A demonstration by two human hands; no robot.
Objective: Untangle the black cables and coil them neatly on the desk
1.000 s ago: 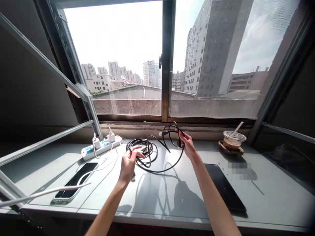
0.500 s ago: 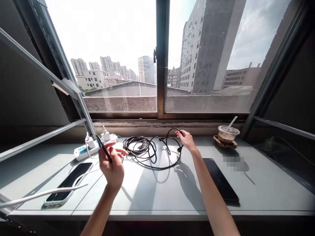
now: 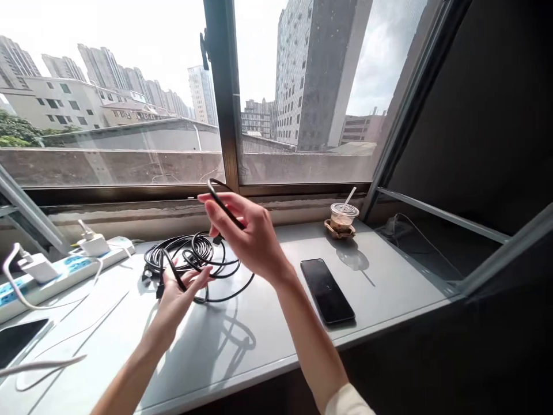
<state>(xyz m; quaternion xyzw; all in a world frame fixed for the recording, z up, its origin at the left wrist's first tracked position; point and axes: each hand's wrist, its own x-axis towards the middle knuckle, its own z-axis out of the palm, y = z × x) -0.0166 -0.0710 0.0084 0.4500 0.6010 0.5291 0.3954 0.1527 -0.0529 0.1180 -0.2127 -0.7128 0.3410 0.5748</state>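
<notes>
A black cable (image 3: 234, 296) lies partly coiled on the desk, its tangled loops (image 3: 164, 249) below the window sill. My left hand (image 3: 176, 294) is closed around a bent section of it, and a dark connector hangs by the palm. Above and to the right, my right hand (image 3: 248, 233) pinches another stretch of the same cable between thumb and fingers, with a short loop rising over the fingertips. Both hands are raised over the desk, close to each other. A black plug (image 3: 218, 239) shows just under the right fingers.
A white power strip (image 3: 63, 271) with chargers plugged in stands at the left, near a phone (image 3: 19, 340) and a white cord (image 3: 47, 364). To the right lie a black phone (image 3: 328, 293) and a lidded cup (image 3: 344, 218) in a brown holder. Metal frame bars (image 3: 440, 216) border the desk.
My view has turned to the right. The right hand has come across to the left, close to the left hand, still holding cable. The left hand keeps its cable and now sits lower than the right.
</notes>
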